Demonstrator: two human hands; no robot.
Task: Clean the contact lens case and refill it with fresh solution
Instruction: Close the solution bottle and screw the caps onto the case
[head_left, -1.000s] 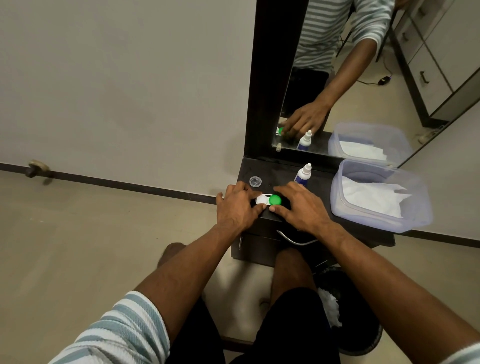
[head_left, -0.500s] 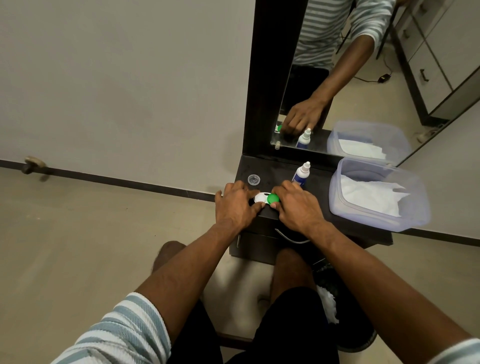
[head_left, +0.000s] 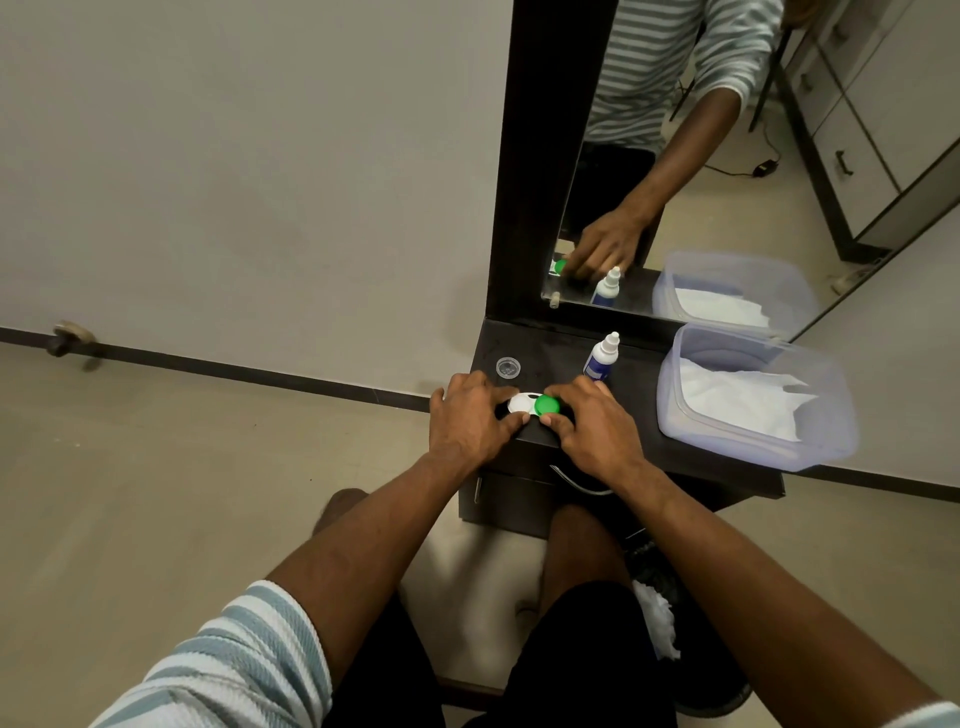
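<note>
A white contact lens case (head_left: 521, 404) with a green cap (head_left: 547, 405) on its right well lies near the front left edge of the dark dresser top (head_left: 639, 387). My left hand (head_left: 470, 420) holds the case's white left end. My right hand (head_left: 592, 426) grips the green cap between thumb and fingers. A small white solution bottle (head_left: 602, 357) with a blue label stands upright behind my right hand. A small clear round cap (head_left: 507, 368) lies behind my left hand.
A translucent plastic tub (head_left: 831, 410) with white tissues sits on the dresser's right side. A mirror (head_left: 727, 156) rises behind the top. A dark bin (head_left: 717, 691) with crumpled tissue stands on the floor by my right leg.
Both hands stay on the case. My right hand's fingers have shifted slightly around the green cap; the view has moved a little.
</note>
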